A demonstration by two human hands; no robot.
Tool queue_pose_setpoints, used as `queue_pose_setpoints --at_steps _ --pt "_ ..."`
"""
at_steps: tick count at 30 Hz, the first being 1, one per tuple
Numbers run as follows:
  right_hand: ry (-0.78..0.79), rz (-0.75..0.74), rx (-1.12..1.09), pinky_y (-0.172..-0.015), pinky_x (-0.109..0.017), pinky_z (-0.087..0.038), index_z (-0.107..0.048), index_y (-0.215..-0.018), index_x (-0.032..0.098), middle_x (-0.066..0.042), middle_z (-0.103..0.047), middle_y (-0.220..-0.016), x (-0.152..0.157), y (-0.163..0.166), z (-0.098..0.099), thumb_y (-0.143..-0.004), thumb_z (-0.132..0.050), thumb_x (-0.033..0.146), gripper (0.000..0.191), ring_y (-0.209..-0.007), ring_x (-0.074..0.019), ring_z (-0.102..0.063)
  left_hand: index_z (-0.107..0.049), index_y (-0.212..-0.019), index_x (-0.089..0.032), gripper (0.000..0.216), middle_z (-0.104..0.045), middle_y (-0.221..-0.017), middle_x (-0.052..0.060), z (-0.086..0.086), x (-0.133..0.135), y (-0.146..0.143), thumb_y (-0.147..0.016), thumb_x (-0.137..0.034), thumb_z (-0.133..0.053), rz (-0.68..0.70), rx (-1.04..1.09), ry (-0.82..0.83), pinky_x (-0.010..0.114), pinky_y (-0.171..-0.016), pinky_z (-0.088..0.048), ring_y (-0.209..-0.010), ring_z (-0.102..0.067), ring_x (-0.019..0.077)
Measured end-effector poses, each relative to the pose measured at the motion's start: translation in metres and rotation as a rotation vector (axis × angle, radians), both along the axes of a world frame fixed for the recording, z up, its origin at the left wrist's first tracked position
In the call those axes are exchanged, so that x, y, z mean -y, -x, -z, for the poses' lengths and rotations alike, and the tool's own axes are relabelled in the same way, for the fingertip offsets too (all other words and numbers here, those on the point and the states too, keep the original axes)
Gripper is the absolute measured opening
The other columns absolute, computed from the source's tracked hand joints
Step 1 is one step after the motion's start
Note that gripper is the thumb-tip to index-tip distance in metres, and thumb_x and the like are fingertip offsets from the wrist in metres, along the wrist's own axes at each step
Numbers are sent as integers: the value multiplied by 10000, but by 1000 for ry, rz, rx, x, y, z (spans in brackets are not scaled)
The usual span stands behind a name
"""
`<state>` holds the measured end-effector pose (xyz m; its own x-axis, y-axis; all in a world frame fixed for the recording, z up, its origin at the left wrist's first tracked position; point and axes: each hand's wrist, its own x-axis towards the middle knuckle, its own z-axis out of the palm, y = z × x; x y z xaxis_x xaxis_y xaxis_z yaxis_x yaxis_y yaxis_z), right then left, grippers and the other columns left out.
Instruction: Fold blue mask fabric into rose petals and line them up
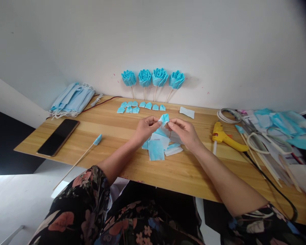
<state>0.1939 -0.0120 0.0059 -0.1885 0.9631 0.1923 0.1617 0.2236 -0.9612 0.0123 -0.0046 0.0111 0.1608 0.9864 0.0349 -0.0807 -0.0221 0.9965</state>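
My left hand [146, 128] and my right hand [184, 131] meet above the middle of the wooden table [193, 173]. Both pinch one small folded blue piece of mask fabric [164, 118] between thumbs and fingertips. Under the hands lies a loose pile of blue and white fabric squares [158, 146]. Farther back, several folded blue petals [140, 107] sit in rows. Behind them, several finished blue fabric roses on sticks [153, 78] lean against the white wall.
A stack of blue face masks [72, 99] and a black phone [58, 136] lie at the left. A stick with a blue tip [84, 156] overhangs the front edge. A yellow glue gun [226, 139], its black cord, tape rolls, sticks and fabric scraps crowd the right.
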Motion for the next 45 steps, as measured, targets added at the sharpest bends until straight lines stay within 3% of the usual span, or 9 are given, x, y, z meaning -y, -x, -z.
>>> queue_pose_setpoints --at_steps 7,15,20,23,28,35,45 --pt "-29 44 78 -574 -246 -370 -633 -740 196 32 -573 -668 -3 1 3 -817 -679 406 229 -607 -110 -478 -583 -688 -157 306 -510 -582 -40 -2 2 1 -747 -450 -649 52 -73 -37 232 -551 -336 -559 -429 78" --pt "-71 14 148 -609 -269 -404 -588 -700 207 22 -564 -653 2 5 -4 -818 -636 359 198 -622 -125 -494 -589 -727 -147 374 -525 -624 -38 -4 2 0 -659 -478 -748 81 -41 -16 230 -565 -346 -580 -437 78" --pt "-95 48 197 -599 -274 -389 -548 -644 209 34 -522 -601 4 5 -7 -778 -645 300 188 -591 -121 -469 -551 -683 -151 327 -478 -612 -50 0 2 0 -708 -416 -740 106 -40 -73 228 -561 -320 -577 -404 70" --pt "-59 24 170 -625 -283 -419 -614 -675 207 13 -601 -645 4 3 -9 -813 -639 347 198 -629 -139 -523 -540 -686 -155 313 -476 -612 -50 0 3 1 -735 -403 -725 103 -40 -69 231 -563 -317 -577 -404 73" --pt "-38 -54 65 -809 -311 -477 -705 -783 208 -35 -719 -837 2 -1 -7 -907 -569 456 309 -840 -181 -635 -518 -672 -163 312 -475 -594 -50 -3 2 3 -755 -397 -706 48 -30 -64 238 -565 -315 -558 -389 71" --pt "7 2 107 -600 -261 -413 -682 -748 196 -3 -650 -703 1 3 -3 -816 -667 406 221 -640 -132 -535 -531 -688 -161 300 -465 -601 -56 -2 3 1 -740 -400 -705 29 -39 -56 228 -557 -322 -565 -394 68" --pt "-8 8 94 -623 -261 -397 -679 -731 191 0 -646 -703 -1 1 -1 -822 -644 359 195 -650 -125 -525 -556 -696 -157 358 -528 -599 -40 -2 2 -1 -734 -470 -726 67 -43 -75 230 -550 -342 -551 -424 68"
